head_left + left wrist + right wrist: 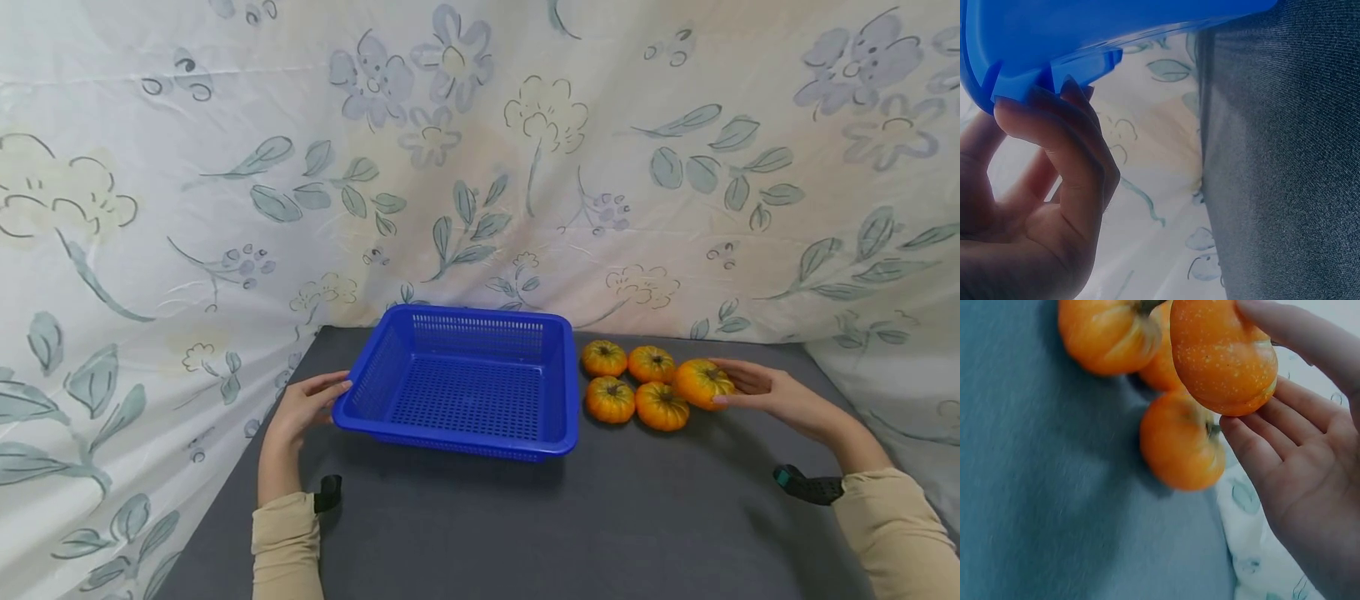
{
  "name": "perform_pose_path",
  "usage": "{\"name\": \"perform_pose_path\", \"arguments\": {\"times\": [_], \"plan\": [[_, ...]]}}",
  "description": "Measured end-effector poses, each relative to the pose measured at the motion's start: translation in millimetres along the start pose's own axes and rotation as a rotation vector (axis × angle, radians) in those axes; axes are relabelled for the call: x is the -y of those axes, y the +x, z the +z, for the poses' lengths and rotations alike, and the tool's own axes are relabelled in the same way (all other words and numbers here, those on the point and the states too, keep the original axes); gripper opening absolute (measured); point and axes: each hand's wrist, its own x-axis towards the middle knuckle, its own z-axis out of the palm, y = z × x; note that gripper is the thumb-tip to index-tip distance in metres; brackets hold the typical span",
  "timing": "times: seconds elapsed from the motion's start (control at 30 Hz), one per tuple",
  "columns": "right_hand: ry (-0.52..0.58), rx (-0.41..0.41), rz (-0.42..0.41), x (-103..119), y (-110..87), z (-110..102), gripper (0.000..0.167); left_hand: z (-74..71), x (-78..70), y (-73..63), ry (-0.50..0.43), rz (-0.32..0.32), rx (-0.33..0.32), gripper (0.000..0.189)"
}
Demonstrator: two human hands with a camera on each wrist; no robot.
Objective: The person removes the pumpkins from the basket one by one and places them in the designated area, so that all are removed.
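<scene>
At its left rim, a blue plastic basket with slotted walls is held by my left hand. Its curled fingers meet the rim in the left wrist view. My right hand grips a small orange pumpkin between thumb and fingers. That same pumpkin appears above the table in the right wrist view, its lower side speckled. Several more pumpkins sit grouped on the table, between the basket and my right hand. Nothing lies inside the basket.
A dark grey cloth covers the table. Behind and at both sides hangs a white floral curtain, close to the table's back edge. Dark straps are worn at both wrists, by the beige sleeves.
</scene>
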Motion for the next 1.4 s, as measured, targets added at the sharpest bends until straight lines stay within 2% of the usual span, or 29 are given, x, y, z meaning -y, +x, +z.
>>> {"name": "perform_pose_path", "arguments": {"times": [0.13, 0.3, 0.5, 0.8, 1.1, 1.4], "plan": [[-0.034, 0.002, 0.015, -13.3, -7.5, 0.7, 0.077, -0.4, -1.2, -1.1, 0.013, -0.011, -0.001, 0.062], [-0.007, 0.014, 0.062, -25.9, -13.2, 5.5, 0.081, -0.5, -1.6, -0.7, 0.020, -0.012, -0.003, 0.062], [0.035, 0.000, 0.097, -33.0, -15.6, 8.5, 0.084, -0.3, -0.9, -0.4, 0.020, -0.007, -0.005, 0.060], [0.025, -0.001, 0.124, -44.7, -18.4, 11.3, 0.084, -0.1, -1.2, -0.7, 0.017, -0.005, -0.004, 0.061], [0.053, -0.032, 0.130, -48.6, -16.3, 24.6, 0.087, -1.7, -1.5, -0.9, 0.000, -0.005, 0.002, 0.061], [0.076, -0.029, 0.137, -48.6, -10.7, 34.0, 0.087, -1.5, -0.4, -1.0, -0.007, -0.018, 0.000, 0.063]]}}
